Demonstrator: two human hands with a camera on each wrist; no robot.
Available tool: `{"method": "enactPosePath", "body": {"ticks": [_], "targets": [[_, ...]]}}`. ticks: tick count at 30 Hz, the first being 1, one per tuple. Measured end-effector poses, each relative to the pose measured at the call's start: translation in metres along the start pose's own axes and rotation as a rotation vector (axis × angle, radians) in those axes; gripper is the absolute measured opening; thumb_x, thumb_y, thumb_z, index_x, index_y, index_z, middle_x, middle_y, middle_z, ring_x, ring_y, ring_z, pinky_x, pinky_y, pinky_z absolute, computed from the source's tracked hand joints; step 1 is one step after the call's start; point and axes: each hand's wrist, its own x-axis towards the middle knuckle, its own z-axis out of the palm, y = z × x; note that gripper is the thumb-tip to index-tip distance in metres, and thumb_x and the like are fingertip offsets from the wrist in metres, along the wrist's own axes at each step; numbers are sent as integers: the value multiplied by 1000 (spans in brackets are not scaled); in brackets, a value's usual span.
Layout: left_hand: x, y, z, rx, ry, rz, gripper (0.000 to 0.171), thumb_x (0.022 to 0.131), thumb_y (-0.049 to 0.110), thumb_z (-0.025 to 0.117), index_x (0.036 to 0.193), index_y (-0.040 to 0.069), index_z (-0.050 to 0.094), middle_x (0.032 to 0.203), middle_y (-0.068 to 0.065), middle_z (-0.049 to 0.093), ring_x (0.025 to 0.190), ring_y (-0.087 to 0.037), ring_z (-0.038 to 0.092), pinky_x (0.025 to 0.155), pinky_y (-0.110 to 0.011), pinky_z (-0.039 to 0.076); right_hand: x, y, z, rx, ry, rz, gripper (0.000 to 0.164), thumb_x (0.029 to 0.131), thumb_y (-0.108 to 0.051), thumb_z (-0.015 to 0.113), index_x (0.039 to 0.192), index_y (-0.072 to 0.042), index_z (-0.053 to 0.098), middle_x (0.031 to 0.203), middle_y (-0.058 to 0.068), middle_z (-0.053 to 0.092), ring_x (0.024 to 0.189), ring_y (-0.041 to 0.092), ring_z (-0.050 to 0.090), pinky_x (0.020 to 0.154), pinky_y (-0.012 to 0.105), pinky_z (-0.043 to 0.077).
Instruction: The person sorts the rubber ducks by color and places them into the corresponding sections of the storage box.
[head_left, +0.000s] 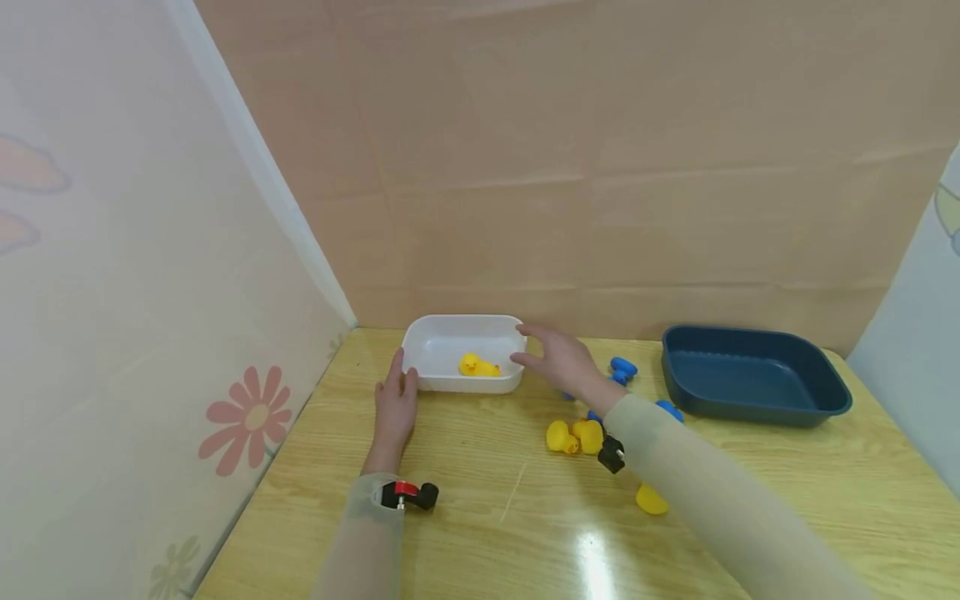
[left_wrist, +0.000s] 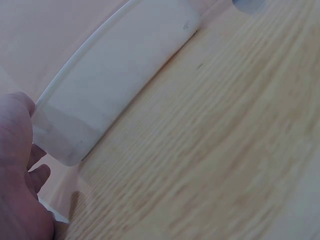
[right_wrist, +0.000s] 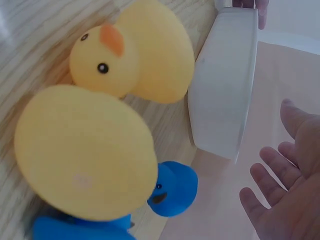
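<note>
A white plastic tray [head_left: 457, 384] stands on the table near the back wall, with at least one yellow rubber duck [head_left: 480, 367] inside. My left hand [head_left: 395, 408] touches its left end, fingers fairly straight along the side; in the left wrist view that hand [left_wrist: 15, 160] is partly cut off. At the tray's right end my right hand [head_left: 562, 358] reaches in with fingers apart. From the right wrist, this hand [right_wrist: 290, 195] looks spread and holds nothing, a gap between it and the tray [right_wrist: 222, 85].
A dark blue tray [head_left: 757, 411] stands at the back right. Yellow ducks [head_left: 559, 437] and blue ducks [head_left: 622, 368] lie between the trays, some partly behind my right forearm. Another yellow duck [head_left: 651, 500] is nearer the front. A flowered wall [head_left: 255, 417] bounds the left side.
</note>
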Motion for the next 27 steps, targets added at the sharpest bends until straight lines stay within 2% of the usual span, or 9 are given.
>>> {"method": "enactPosePath", "body": {"ticks": [6, 15, 23, 26, 27], "targets": [[1, 1, 2, -12, 11, 6, 64, 121, 42, 38, 178, 18, 23, 178, -11, 34, 165, -35, 28, 135, -54, -8, -6, 11, -12, -11, 0, -11, 66, 105, -43, 77, 159, -10, 60, 160, 13, 60, 148, 41, 54, 118, 64, 47], [2, 5, 4, -13, 13, 14, 64, 121, 41, 40, 178, 16, 24, 176, -13, 36, 164, -38, 30, 135, -56, -7, -31, 21, -28, 14, -25, -7, 70, 105, -42, 78, 162, -9, 56, 158, 13, 62, 146, 41, 56, 117, 65, 47], [3, 5, 3, -25, 0, -13, 64, 120, 41, 40, 178, 19, 23, 177, -13, 34, 167, -42, 19, 134, -60, -7, -49, 27, -33, -2, -53, -39, 65, 105, -35, 80, 159, -5, 59, 157, 14, 63, 146, 40, 57, 119, 62, 46], [3, 4, 2, -17, 0, -17, 65, 120, 43, 39, 178, 20, 23, 178, -11, 33, 167, -41, 18, 134, -61, -6, -55, 28, -34, 2, -62, -44, 65, 104, -34, 81, 158, -5, 60, 157, 13, 63, 147, 41, 56, 119, 62, 47], [3, 5, 2, -16, 0, -14, 65, 120, 43, 40, 178, 20, 23, 178, -11, 33, 167, -40, 21, 135, -59, -6, -57, 29, -33, 3, -66, -47, 65, 104, -34, 80, 158, -5, 59, 157, 14, 63, 147, 41, 56, 119, 62, 47]]}}
